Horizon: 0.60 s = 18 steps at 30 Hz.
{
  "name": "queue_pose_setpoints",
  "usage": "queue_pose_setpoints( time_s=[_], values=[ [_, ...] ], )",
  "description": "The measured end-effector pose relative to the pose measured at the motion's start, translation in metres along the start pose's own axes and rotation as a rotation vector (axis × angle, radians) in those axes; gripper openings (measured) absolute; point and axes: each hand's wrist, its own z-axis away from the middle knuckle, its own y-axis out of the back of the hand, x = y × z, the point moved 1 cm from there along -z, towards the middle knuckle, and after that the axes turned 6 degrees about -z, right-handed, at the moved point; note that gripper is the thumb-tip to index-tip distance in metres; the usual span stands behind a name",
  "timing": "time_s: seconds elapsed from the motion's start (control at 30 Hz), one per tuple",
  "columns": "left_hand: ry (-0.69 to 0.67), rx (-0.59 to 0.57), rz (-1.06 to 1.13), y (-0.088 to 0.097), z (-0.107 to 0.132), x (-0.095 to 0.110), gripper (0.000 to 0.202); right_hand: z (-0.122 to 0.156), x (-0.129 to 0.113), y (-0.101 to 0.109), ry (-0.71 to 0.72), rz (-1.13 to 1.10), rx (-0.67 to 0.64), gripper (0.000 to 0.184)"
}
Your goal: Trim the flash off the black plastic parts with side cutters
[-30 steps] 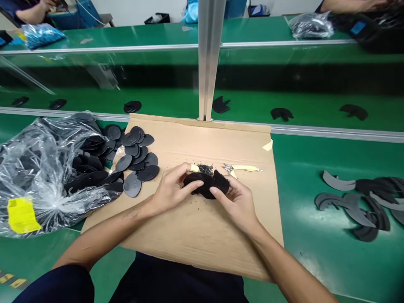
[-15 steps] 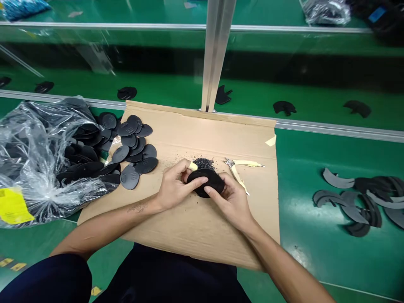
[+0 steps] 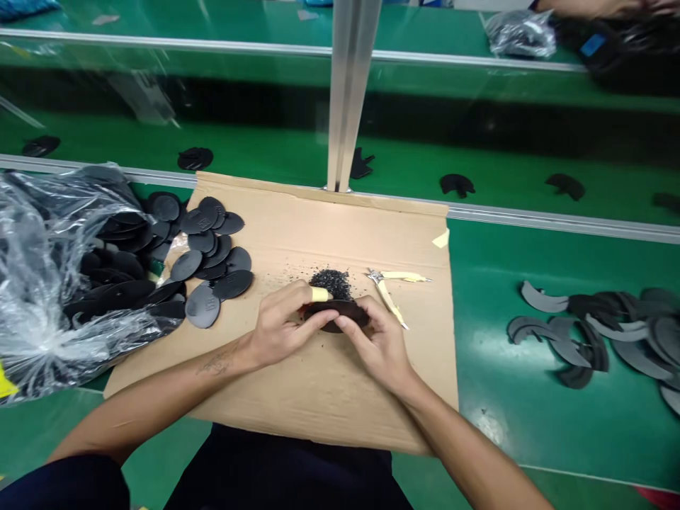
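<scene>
Between both hands I hold a black oval disc point(image 3: 338, 309), tilted so that it looks narrow. My left hand point(image 3: 284, 322) grips its left end, thumb on the near side, with a yellow cover on one finger. My right hand point(image 3: 380, 336) pinches the right end between thumb and fingers. Just beyond the disc is a heap of small black scraps point(image 3: 332, 282) on the cardboard sheet point(image 3: 329, 397). Side cutters point(image 3: 390, 287) with pale yellow handles lie spread apart to the right of the heap.
At left, several black oval discs point(image 3: 202, 306) lie beside a clear plastic bag point(image 3: 58, 297) holding more. Curved black and grey pieces point(image 3: 576, 333) lie on the green table at right. A metal post point(image 3: 348, 99) rises behind the cardboard; another person's arm point(image 3: 595, 7) shows at top right.
The disc has tipped from showing a broad face to a narrower one, still in both hands. My left index finger now lies along its far edge. The whole view has shifted slightly.
</scene>
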Motion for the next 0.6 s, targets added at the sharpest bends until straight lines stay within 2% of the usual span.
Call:
queue_pose_setpoints(
  time_s=[0.13, 0.23, 0.37, 0.5, 0.6],
  values=[
    [0.09, -0.033, 0.111, 0.0, 0.001, 0.0, 0.034, 0.004, 0.002, 0.0, 0.056, 0.049, -0.011, 0.024],
    [0.103, -0.122, 0.192, 0.0, -0.002, 0.002, 0.025, 0.004, 0.004, 0.001, 0.156, 0.065, -0.034, 0.018],
    [-0.037, -0.129, 0.196, 0.002, -0.009, 0.003, 0.017, -0.001, 0.006, 0.005, 0.32, 0.148, -0.074, 0.008],
    [-0.193, -0.141, 0.117, 0.005, -0.013, -0.002, 0.022, -0.006, 0.005, 0.008, 0.509, 0.247, -0.098, 0.018],
    [-0.24, -0.176, 0.126, 0.008, -0.014, -0.003, 0.025, -0.006, 0.006, 0.007, 0.556, 0.238, -0.133, 0.019]
  ],
)
